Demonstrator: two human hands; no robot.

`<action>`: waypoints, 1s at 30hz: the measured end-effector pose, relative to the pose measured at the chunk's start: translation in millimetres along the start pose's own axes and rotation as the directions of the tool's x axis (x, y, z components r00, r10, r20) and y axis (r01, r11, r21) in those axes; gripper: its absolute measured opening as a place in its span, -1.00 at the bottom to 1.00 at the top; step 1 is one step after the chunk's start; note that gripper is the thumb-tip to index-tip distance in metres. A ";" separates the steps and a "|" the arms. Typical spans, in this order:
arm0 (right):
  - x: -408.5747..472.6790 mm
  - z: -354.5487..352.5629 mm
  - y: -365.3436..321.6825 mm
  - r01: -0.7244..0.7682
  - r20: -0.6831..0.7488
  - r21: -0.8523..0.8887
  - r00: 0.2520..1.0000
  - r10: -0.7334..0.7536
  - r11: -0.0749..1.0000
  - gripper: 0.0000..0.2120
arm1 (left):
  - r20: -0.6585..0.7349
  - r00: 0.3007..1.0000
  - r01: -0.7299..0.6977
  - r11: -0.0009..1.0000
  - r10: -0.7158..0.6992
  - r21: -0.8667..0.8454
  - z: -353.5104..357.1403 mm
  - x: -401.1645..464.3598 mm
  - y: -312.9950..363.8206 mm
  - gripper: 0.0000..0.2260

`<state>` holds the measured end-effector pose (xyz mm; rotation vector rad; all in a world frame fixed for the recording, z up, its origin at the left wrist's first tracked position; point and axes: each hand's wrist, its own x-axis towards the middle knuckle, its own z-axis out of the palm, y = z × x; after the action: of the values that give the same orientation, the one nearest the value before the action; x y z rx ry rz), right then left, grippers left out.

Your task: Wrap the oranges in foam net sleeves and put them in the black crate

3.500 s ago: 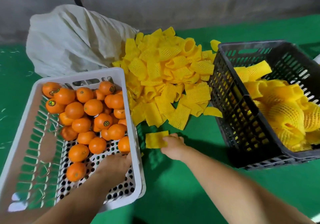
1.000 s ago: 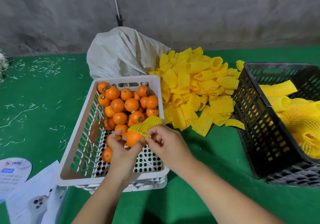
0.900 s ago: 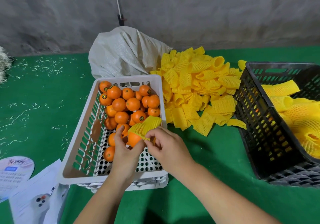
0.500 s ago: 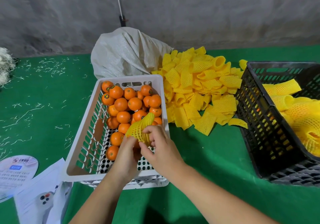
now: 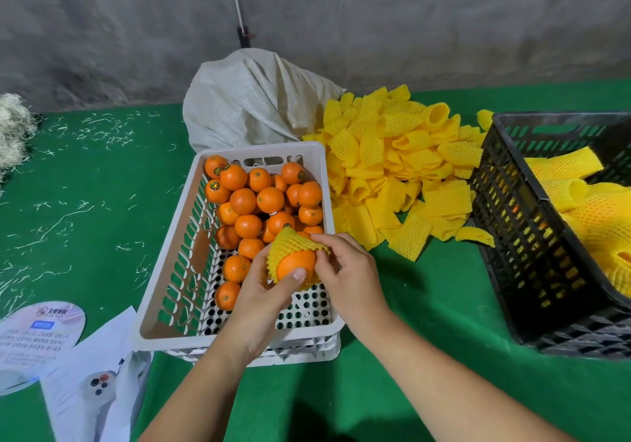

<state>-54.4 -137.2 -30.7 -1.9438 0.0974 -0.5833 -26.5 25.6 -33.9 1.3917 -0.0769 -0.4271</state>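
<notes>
Left hand (image 5: 264, 291) fingers grip orange (image 5: 296, 265); right hand (image 5: 345, 271) fingers pinch foam net sleeve (image 5: 292, 242), half on. Risk: sleeve snags or tears, orange slips back into white crate (image 5: 164, 305).

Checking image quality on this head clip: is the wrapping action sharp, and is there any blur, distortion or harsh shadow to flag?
Head view: the orange in its foam net sleeve is sharp between left hand and right hand; the wall behind looks soft; wide-angle bending tilts the black crate at the right edge; lighting is even, with soft shadows under the forearms on the green cloth; no glare.
</notes>
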 end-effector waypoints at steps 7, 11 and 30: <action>3.9 -12.0 -15.5 0.227 0.040 -0.193 0.974 -0.223 0.955 -0.78 | -0.205 0.970 -0.123 0.990 0.134 0.064 16.1 1.3 -1.9 -0.53; -8.2 1.1 -24.6 0.318 0.086 -0.197 0.948 -0.306 0.927 -0.77 | -0.281 0.944 -0.161 0.985 0.173 0.066 14.8 4.7 -5.0 -0.70; -16.8 19.4 -8.6 -0.206 -0.007 0.161 0.978 0.210 0.965 -0.39 | -0.177 0.907 -0.266 0.846 0.382 0.462 15.0 -6.9 -15.5 -0.59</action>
<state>-62.2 -111.8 -35.4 -1.7451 0.2592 -0.4601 -41.2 12.1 -44.6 1.8216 -0.1979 0.0759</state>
